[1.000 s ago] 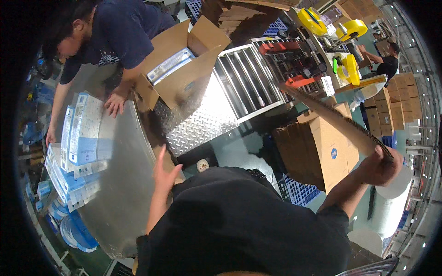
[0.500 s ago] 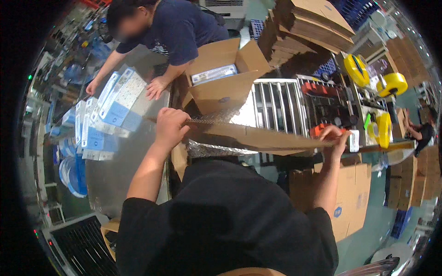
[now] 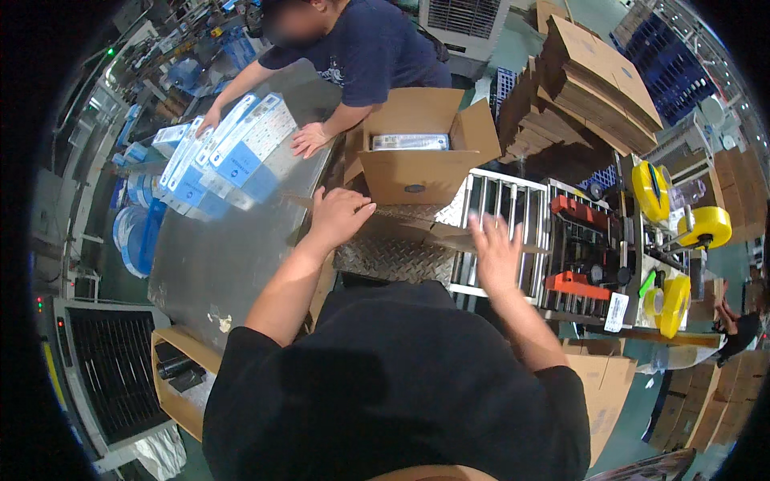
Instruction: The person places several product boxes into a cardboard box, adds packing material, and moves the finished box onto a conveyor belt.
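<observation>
A brown cardboard piece, seen almost edge-on, stands in front of me between my hands. My left hand lies against its left part with fingers stretched out. Raised at its right part, my right hand has spread fingers, slightly blurred; whether the palm touches the cardboard I cannot tell. Just beyond stands an open carton with its flaps up, holding a blue-and-white box. Across the metal table, a co-worker has both hands at a leaning row of blue-and-white boxes.
A roller conveyor leads right to a taping machine with red parts and yellow tape rolls. Flattened cartons are stacked at the far right. The metal table lies left, near an air cooler.
My right hand has let go of the cardboard's right end and moved left, fingers spreading. My left hand's grip has loosened. The view has shifted, and the co-worker's boxes stand closer together.
</observation>
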### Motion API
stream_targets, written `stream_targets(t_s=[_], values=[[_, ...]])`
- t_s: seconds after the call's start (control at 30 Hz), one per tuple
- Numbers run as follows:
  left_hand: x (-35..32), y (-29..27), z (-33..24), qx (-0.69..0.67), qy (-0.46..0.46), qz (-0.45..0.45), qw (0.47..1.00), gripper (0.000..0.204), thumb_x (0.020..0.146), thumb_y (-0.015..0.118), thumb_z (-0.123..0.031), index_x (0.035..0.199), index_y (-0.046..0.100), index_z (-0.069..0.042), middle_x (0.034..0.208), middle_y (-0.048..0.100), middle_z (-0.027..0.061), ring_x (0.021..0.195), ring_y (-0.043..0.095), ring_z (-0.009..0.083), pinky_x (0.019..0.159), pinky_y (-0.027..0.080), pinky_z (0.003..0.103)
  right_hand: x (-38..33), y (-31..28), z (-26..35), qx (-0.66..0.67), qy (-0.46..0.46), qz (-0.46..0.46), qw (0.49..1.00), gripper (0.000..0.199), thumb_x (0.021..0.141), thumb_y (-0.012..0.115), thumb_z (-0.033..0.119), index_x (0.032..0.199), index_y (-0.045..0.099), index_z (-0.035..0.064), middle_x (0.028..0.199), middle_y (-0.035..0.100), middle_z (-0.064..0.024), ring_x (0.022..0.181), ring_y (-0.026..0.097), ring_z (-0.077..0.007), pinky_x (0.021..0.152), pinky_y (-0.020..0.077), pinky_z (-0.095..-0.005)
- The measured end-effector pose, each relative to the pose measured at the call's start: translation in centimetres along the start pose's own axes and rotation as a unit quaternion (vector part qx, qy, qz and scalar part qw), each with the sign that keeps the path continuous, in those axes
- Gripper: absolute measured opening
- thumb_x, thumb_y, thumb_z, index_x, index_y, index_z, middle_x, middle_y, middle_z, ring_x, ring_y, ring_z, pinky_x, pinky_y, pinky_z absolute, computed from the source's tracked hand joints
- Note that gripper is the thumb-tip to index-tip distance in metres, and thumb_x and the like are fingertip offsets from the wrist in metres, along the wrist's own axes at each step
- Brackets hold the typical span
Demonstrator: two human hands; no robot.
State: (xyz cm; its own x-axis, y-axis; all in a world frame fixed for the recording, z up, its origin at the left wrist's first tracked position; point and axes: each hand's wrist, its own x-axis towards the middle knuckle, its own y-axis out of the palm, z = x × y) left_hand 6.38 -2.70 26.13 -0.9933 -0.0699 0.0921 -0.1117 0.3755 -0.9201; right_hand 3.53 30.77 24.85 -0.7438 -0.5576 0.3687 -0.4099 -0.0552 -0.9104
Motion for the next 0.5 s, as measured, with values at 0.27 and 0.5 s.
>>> stream_targets(t_s=[0.27,0.5], values=[[3.6,-1.7,0.0,0.128,-0.075,0.119,0.982,0.056,0.087,0.046,-0.062,0.087,0.074,-0.014,0.087,0.07,0.0104,0.089,0.065,0.0291,0.082,0.045,0.043,-5.1,3.3,2.0,0.176,-0.085,-0.222,0.955,0.045,0.07,0.065,0.014,0.113,0.066,0.0271,0.093,0.058,0.0061,0.091,0.054,-0.0148,0.08,0.0339,-0.0336],[2.9,-6.0,11.1,0.231,-0.165,0.187,0.94,0.045,0.079,0.067,-0.052,0.09,0.072,-0.009,0.089,0.07,0.0132,0.083,0.067,0.0325,0.072,0.052,0.044,1.1,0.9,-0.1,0.273,-0.086,-0.075,0.955,0.006,0.079,0.064,0.02,0.082,0.062,0.0158,0.078,0.055,-0.0006,0.083,0.054,-0.0208,0.075,0.0329,-0.0383]])
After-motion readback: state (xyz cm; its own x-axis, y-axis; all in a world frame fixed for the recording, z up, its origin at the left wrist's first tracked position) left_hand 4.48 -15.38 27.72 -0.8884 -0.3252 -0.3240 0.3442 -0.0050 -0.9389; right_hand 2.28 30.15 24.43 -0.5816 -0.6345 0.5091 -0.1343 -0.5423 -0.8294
